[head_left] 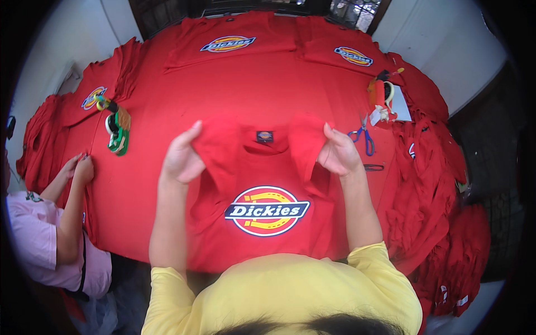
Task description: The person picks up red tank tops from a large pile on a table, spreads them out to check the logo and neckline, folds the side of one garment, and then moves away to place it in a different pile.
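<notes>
A red T-shirt (268,167) with a printed oval emblem on its chest is spread in front of me, its neck opening and dark label toward the far side. My left hand (183,156) grips its left sleeve, thumb on top and fingers hidden by the fabric. On the other side my right hand (341,152) holds the right sleeve in the same way. The sleeves are lifted and bunched, while the shirt's lower part runs down to my body. Just right of my right hand lie blue-handled scissors (369,142) and a slim dark tool (374,167).
Red cloth covers the table (245,89). Folded red shirts (245,53) lie along the far edge, and a loose heap of red garments (419,195) is at the right. A green tape dispenser (119,146) stands left. A co-worker's hands (82,167) handle red fabric at the left edge.
</notes>
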### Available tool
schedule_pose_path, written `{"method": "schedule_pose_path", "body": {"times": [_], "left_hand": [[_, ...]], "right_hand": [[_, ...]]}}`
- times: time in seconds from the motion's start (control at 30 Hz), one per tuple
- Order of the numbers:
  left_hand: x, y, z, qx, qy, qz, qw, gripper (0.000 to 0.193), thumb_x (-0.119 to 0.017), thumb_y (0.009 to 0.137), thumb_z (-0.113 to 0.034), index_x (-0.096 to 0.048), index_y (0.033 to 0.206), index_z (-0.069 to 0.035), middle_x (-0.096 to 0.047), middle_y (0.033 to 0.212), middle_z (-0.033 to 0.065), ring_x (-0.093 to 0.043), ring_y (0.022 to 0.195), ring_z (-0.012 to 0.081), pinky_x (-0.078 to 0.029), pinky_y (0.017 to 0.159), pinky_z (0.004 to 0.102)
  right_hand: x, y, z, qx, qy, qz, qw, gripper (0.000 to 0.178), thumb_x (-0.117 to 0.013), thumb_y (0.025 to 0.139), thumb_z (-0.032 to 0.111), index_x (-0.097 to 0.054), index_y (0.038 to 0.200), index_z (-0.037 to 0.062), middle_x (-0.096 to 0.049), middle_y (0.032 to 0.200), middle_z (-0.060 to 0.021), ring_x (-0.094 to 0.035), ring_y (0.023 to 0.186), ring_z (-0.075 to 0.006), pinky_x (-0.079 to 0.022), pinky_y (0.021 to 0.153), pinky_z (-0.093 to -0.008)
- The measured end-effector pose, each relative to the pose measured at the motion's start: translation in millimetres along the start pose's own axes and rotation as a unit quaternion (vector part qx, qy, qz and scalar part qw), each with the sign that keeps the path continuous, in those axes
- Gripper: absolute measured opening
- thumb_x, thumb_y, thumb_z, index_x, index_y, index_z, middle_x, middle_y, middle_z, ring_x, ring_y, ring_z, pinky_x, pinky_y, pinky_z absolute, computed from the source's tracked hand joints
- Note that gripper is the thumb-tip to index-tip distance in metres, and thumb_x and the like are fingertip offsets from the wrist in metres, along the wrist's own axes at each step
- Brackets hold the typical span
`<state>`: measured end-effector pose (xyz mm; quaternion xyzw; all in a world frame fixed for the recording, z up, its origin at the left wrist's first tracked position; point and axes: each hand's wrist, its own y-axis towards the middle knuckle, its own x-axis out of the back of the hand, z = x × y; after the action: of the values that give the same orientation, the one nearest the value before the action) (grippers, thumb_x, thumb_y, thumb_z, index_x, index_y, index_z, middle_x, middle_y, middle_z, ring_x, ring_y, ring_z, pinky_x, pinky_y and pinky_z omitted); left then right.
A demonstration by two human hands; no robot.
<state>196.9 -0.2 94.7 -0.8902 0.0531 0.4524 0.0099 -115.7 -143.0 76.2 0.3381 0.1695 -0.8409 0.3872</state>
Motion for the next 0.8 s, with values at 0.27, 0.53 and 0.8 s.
{"method": "schedule_pose_path", "body": {"times": [0.27,0.53,0.8], "left_hand": [[12,33,-66,0.009,0.035,0.012,0.999,0.046,-0.036,0.100,-0.031,-0.047,0.128,0.004,-0.054,0.129,0.0156,-0.053,0.119,0.0273,-0.041,0.103,0.0406],[33,48,-75,0.020,0.065,-0.019,0.997,0.060,-0.034,0.099,-0.047,-0.046,0.130,0.003,-0.055,0.128,0.0157,-0.053,0.119,0.0283,-0.042,0.102,0.0417],[26,48,-49,0.058,0.031,-0.047,0.997,0.057,-0.034,0.099,-0.045,-0.047,0.130,0.001,-0.057,0.127,0.0133,-0.053,0.119,0.0266,-0.042,0.101,0.0413]], "right_hand": [[29,43,100,-0.040,-0.100,0.070,0.992,0.082,-0.024,0.092,0.065,-0.054,0.122,-0.0057,-0.060,0.122,-0.0161,-0.057,0.113,-0.0256,-0.043,0.097,-0.0396],[52,62,96,-0.051,-0.077,0.073,0.993,0.102,-0.021,0.083,0.079,-0.050,0.125,-0.0089,-0.057,0.125,-0.0203,-0.055,0.116,-0.0298,-0.042,0.099,-0.0424],[35,61,72,-0.052,-0.119,-0.029,0.991,0.058,-0.038,0.097,0.047,-0.054,0.120,-0.0037,-0.061,0.119,-0.0152,-0.058,0.112,-0.0244,-0.045,0.097,-0.0376]]}}
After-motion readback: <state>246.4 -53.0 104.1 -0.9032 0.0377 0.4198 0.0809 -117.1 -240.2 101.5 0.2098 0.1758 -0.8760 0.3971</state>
